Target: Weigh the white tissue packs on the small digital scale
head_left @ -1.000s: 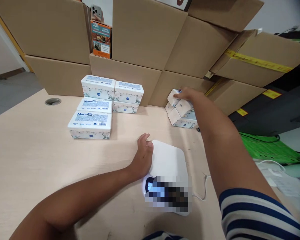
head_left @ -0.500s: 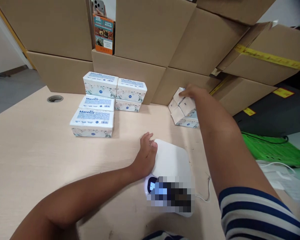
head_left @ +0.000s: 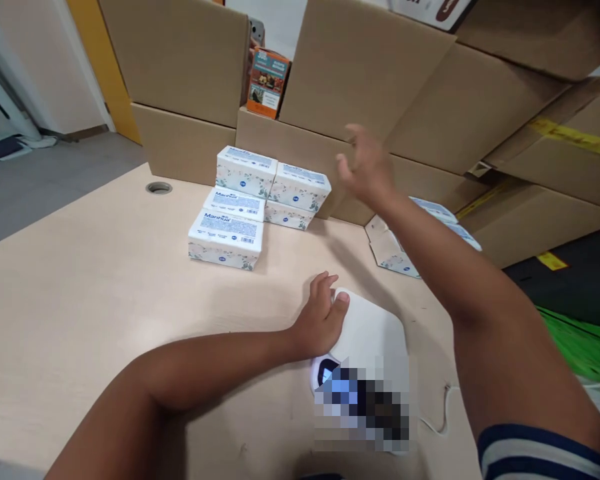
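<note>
On the far side of the pale wooden table (head_left: 105, 293), below a wall of plain brown cardboard boxes (head_left: 370, 67), a stepped left group of white, brick-shaped wrapped packs (head_left: 225, 237) is standing, with blue "Manhua" print on top and floral sides. Farther right, a second group of similar white packs (head_left: 393, 253) is sitting against the cardboard, its middle partly hidden behind the right forearm (head_left: 425, 253).

The bare right hand (head_left: 367, 167) is hanging in the air between the two groups, slightly blurred; its fingers are parting and nothing is showing in its grasp. Nearer, the bare left hand (head_left: 325, 317) is resting at the left edge of a flat white device with a rounded platform (head_left: 373, 327) and a small lit display (head_left: 327, 375), thumb lying on the platform, fingers loosely curling past the edge — unclenched, though whether it is pressing, I cannot tell. A thin white cable (head_left: 446, 407) is lying to the right of the device.

The step in hand seems to be handling the packs at the far side, with the right hand in between holds. The next move is probably calling for a choice of group and a wide, level grip — one clearing the neighbouring packs, while the left hand is minding the device.
</note>
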Demonstrator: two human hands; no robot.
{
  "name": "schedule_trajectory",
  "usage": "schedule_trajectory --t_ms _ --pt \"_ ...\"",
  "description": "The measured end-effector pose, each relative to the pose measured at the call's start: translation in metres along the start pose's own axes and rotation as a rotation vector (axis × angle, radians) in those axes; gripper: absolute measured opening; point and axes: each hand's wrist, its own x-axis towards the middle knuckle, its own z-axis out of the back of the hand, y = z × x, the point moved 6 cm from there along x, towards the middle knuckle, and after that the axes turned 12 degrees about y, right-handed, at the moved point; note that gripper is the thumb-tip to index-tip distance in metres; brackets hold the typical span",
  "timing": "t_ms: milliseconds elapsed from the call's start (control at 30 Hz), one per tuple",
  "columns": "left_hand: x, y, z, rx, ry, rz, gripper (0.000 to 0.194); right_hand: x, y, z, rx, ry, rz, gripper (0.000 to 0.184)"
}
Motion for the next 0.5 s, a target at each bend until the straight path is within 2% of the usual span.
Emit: schedule_trajectory --t_ms 67,100,167,233,300,367,433,500 --pt "0.001 0.0 0.0 0.019 -0.001 -0.002 0.07 -0.017 0.062 -0.017 0.085 0.128 0.176 0.05" --pt "0.001 0.001 0.0 0.028 -0.01 -0.004 0.068 -0.026 0.088 -0.029 0.126 0.212 0.198 0.048" --pt "0.001 0.003 0.0 0.048 -0.028 -0.005 0.066 -0.044 0.132 -0.056 0.154 0.433 0.221 0.061" --pt "0.002 0.004 -0.001 0.06 -0.033 -0.003 0.067 -0.059 0.161 -0.083 0.106 0.648 0.238 0.076" --pt "0.002 0.004 -0.002 0.057 -0.027 -0.007 0.067 -0.071 0.176 -0.102 0.009 0.766 0.265 0.092" --pt "0.001 0.002 -0.003 0.048 -0.013 -0.005 0.069 -0.077 0.182 -0.111 -0.061 0.796 0.28 0.107" --pt "-0.001 -0.003 -0.002 0.057 0.013 0.018 0.071 -0.084 0.184 -0.113 -0.079 0.795 0.283 0.109" --pt "-0.004 -0.009 -0.001 0.078 0.044 0.04 0.072 -0.093 0.186 -0.112 -0.079 0.778 0.294 0.104"
